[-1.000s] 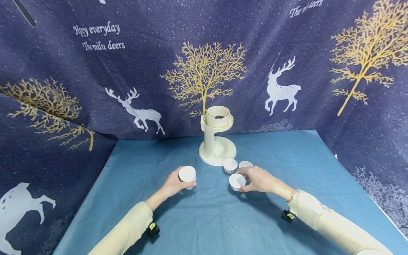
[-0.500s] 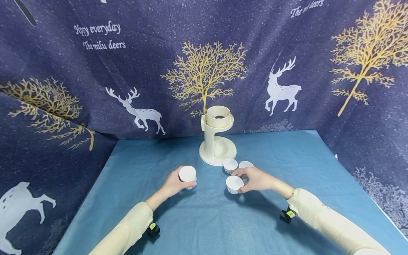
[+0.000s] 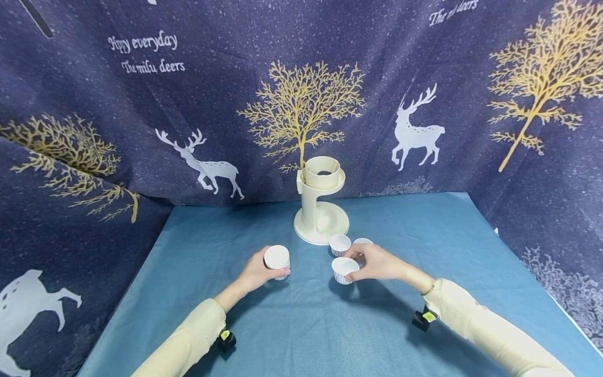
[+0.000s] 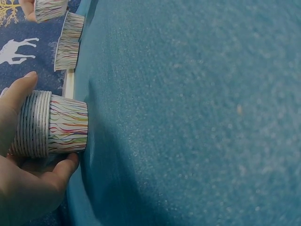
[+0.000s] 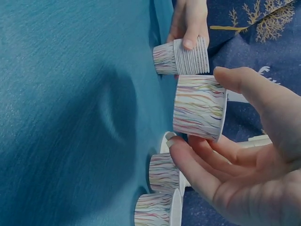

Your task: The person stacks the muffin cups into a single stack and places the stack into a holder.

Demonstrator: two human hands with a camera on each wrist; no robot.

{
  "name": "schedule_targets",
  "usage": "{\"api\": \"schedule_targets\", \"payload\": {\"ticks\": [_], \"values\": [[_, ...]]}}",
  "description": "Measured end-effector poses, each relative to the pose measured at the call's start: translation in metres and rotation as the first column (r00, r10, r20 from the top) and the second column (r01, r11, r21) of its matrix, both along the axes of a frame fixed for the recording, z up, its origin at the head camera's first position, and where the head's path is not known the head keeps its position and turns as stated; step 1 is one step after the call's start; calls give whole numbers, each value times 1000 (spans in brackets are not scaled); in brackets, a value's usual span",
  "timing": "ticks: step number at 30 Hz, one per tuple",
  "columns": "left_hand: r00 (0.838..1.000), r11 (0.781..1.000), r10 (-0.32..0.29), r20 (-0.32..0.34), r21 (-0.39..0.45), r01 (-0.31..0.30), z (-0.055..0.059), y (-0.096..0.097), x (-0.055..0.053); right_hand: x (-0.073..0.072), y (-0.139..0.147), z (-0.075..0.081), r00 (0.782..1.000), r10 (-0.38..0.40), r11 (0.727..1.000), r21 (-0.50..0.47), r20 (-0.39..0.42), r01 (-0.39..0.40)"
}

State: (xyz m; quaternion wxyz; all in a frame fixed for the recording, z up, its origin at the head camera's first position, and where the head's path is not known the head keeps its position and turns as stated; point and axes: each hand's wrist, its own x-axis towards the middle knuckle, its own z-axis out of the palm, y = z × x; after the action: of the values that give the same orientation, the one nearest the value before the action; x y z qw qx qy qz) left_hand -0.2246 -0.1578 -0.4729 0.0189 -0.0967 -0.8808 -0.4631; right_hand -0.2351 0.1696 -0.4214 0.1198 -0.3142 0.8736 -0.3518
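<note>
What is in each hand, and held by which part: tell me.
The left hand grips a stack of white, wavy-striped paper cups around its sides. The right hand pinches one similar round cup by its side, near the rim.

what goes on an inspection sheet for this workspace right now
Surface: blue cloth-covered tabletop
Job's things: stack of white paper cups with multicoloured streaks; single matching cup; two similar cups standing upright on the tabletop
Clutter: nothing seen; a cream stand with round base and ring-shaped top stands behind the cups
Hands: left hand grips the stack; right hand holds the single cup
Cables: nothing seen
Surroundings: dark blue fabric backdrop printed with white deer and golden trees
</note>
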Motion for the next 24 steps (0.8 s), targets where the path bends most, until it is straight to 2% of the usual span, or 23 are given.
{"api": "schedule_targets", "payload": {"ticks": [3, 9, 14, 24], "values": [[999, 1000, -19, -30, -8, 18, 0, 0, 1, 0, 0, 1, 1000, -10, 1000, -8, 6, 10], [998, 999, 30, 62, -13, -29, 1, 1, -1, -2, -2, 1, 998, 4, 999, -41, 57, -2], [994, 998, 51, 94, -26, -49, 2, 2, -2, -3, -6, 2, 997, 18, 998, -57, 81, -14], [994, 999, 43, 99, -21, -41, 1, 1, -3, -4, -16, 5, 999, 18, 999, -45, 28, -16]]}}
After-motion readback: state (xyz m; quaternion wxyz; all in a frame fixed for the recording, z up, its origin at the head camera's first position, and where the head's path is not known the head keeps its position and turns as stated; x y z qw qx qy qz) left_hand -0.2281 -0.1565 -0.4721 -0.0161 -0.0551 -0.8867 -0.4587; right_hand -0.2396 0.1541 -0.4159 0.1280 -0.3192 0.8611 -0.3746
